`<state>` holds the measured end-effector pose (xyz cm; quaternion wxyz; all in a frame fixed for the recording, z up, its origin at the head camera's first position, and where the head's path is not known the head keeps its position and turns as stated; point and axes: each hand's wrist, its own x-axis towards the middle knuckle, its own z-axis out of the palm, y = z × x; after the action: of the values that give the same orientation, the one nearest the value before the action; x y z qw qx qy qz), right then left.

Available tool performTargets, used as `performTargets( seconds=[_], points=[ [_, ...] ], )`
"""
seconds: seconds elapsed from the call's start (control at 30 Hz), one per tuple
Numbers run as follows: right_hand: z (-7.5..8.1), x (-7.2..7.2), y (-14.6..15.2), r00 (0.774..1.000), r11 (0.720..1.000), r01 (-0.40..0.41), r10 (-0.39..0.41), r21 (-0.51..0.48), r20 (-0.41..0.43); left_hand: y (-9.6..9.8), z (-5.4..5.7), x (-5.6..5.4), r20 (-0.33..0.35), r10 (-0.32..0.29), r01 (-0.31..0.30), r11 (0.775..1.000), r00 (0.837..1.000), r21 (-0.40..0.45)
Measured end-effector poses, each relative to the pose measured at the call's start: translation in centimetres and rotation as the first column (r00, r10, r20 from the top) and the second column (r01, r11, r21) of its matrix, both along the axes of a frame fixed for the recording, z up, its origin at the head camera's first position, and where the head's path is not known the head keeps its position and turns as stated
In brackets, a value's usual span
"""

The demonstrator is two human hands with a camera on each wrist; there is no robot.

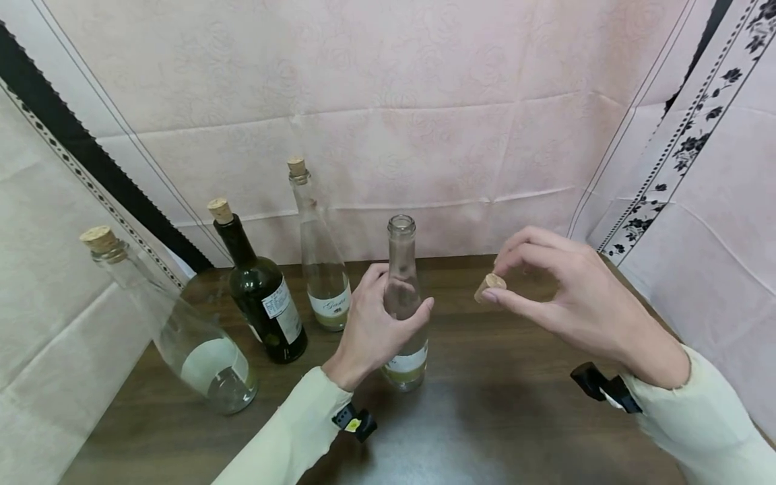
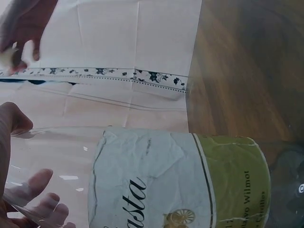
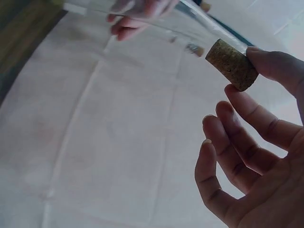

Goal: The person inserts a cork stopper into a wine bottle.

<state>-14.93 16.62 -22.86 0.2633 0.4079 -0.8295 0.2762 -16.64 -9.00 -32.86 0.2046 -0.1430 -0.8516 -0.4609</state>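
A clear glass bottle (image 1: 403, 269) stands upright on the table with its mouth uncovered. My left hand (image 1: 378, 316) grips it around the middle, thumb on the near side and fingers behind. Its white and green label (image 2: 152, 180) fills the lower part of the left wrist view. To the right of the bottle, apart from it, my right hand (image 1: 564, 296) pinches a cork (image 1: 490, 287) between thumb and index finger. In the right wrist view the cork (image 3: 232, 65) is tilted, and the other fingers (image 3: 244, 147) are loosely bent below it.
Left of the held bottle stand a clear corked bottle (image 1: 324, 269), a dark green corked wine bottle (image 1: 261, 289) and a larger clear corked bottle (image 1: 200, 343). Pale cloth (image 1: 388, 135) hangs behind and beside the brown wooden table (image 1: 485, 431).
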Motion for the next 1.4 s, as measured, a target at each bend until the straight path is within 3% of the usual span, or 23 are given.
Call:
performTargets(
  seconds=[0.37,0.67,0.9,1.4],
  points=[
    [3.6,0.9,-1.2,0.998,0.994,-0.05,0.047,-0.093,-0.037,1.2,-0.1,1.5,-0.01,-0.045,0.046,0.999,0.999,0.026],
    [5.8,0.9,-2.1,0.987,0.984,-0.133,0.12,-0.12,-0.111,2.3,-0.3,2.8,-0.068,-0.057,0.06,0.998,0.996,0.035],
    [6.2,0.7,-3.5,0.987,0.982,-0.137,0.124,-0.128,-0.105,3.3,-0.6,3.9,-0.089,-0.067,0.071,0.996,0.994,0.046],
    [6.5,1.1,-4.1,0.985,0.979,-0.174,0.175,-0.109,-0.002,4.8,-0.8,5.7,-0.107,0.025,-0.021,0.999,0.994,0.037]
  ],
)
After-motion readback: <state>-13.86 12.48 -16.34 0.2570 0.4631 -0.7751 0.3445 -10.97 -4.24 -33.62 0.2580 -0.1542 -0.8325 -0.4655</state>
